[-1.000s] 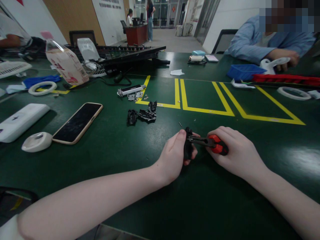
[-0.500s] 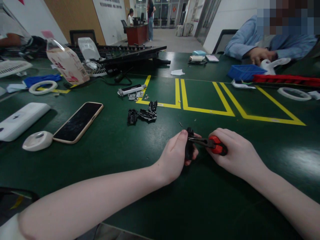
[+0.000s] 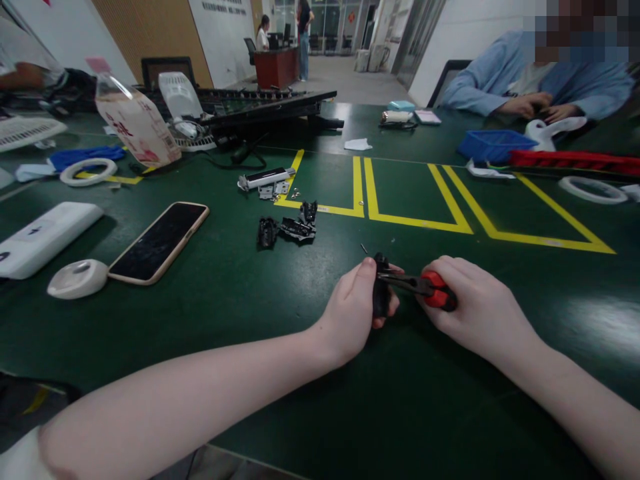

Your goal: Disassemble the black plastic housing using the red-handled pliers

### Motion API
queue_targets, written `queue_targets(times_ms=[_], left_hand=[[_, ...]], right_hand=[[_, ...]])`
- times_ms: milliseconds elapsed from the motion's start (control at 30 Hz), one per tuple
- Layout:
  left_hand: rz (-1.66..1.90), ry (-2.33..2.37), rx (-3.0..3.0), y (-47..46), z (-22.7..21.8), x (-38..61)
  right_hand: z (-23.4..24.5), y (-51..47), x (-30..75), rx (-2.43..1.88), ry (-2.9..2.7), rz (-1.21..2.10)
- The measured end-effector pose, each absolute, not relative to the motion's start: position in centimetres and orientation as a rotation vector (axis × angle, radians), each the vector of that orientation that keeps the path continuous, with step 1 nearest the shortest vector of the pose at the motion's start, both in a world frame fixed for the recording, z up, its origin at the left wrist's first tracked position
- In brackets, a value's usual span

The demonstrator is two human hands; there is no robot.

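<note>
My left hand (image 3: pixel 350 307) is closed around a small black plastic part (image 3: pixel 381 293), thumb on its upper end. In my right hand (image 3: pixel 475 303) are needle-nose pliers (image 3: pixel 435 289) with red and black handles. Their jaws point left and meet the upper portion of the black part; what they grip there is too small to make out. A thin metal pin (image 3: pixel 364 248) lies on the table just beyond my left hand. Farther off are several broken black plastic pieces (image 3: pixel 297 229) and a white and black device body (image 3: pixel 267 179) with small metal bits near it.
On the left lie a phone (image 3: pixel 159 243), a white box-shaped device (image 3: pixel 47 240) and a white oval piece (image 3: pixel 77 279). Yellow tape (image 3: pixel 420 225) marks the green table. Behind are a bottle (image 3: pixel 135 123), a blue tray (image 3: pixel 493 147) and a co-worker's hands (image 3: pixel 543 108).
My hands and the pliers keep nearly the same pose on the black part. The view has shifted slightly. Across the table, the co-worker's hands have moved a little apart.
</note>
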State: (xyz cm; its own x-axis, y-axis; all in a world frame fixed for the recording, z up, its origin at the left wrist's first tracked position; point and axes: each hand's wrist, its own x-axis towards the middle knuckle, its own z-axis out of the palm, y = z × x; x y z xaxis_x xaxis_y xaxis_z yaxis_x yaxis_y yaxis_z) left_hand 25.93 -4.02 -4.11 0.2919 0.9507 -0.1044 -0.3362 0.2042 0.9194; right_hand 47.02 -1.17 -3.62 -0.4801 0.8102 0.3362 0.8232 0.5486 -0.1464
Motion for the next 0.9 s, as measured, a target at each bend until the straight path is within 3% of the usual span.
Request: queue_targets(times_ms=[900], left_hand=[[1.028,0.749,0.916,-3.96,-4.58,25.79]], right_hand=[[-3.98,-0.99,47.37,-1.272,-2.388,-0.058]])
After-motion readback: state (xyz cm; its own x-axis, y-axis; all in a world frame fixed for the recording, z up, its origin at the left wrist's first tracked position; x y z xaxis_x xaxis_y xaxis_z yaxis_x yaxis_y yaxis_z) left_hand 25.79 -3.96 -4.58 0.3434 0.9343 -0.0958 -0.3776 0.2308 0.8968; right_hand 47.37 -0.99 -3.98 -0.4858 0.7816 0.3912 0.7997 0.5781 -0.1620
